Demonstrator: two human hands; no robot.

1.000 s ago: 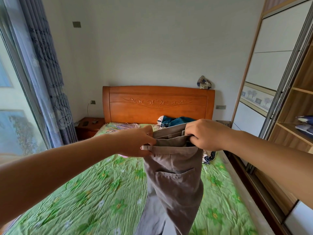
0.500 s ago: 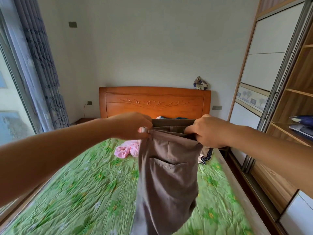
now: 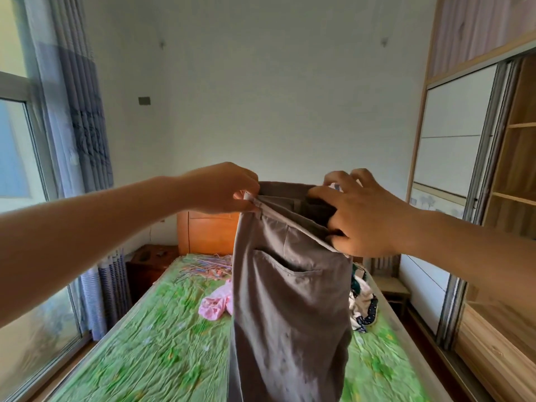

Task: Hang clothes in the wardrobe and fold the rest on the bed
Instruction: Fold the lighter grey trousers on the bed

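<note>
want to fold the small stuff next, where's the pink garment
Head view: the pink garment lies on the bed, around its middle, just left of the held-up trousers, which hide its right edge.

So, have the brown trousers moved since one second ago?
Yes, upward. The waistband of the trousers was below the top edge of the headboard before; now it is above that edge.

Lifting the trousers (image 3: 290,300) higher, carrying the waistband above the top of the headboard (image 3: 208,230); raising the left hand (image 3: 223,188) and right hand (image 3: 365,216) together; loosening the right fist, spreading its fingers along the waistband.
</note>
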